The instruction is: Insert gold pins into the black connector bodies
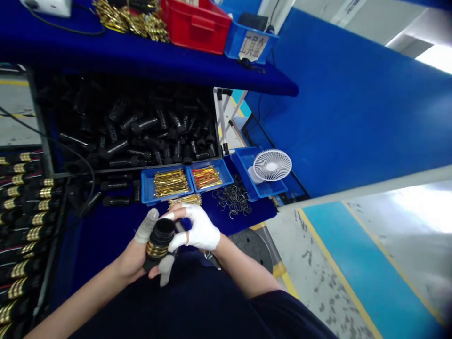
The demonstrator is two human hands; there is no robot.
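1. Nearest us, the dark shirt front (pixel 197 303), and right before it the brass-banded black cylinder (pixel 159 241), at the near edge of the blue cloth (pixel 102 230)
2. Looks light, stiff, perhaps slick: take it round the body
3. Left hand (pixel 136 256) wraps that body; gloved right hand (pixel 201 230) pinches its upper end

Trays (pixel 149 187) block ahead; cloth (pixel 100 233) beside left hand (pixel 137 254) seems passable.

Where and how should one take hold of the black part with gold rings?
Grip the black part around its gold-ringed body, probably from the left, where the left hand holds it: its side looks round, and this leaves the upper end for the right hand.
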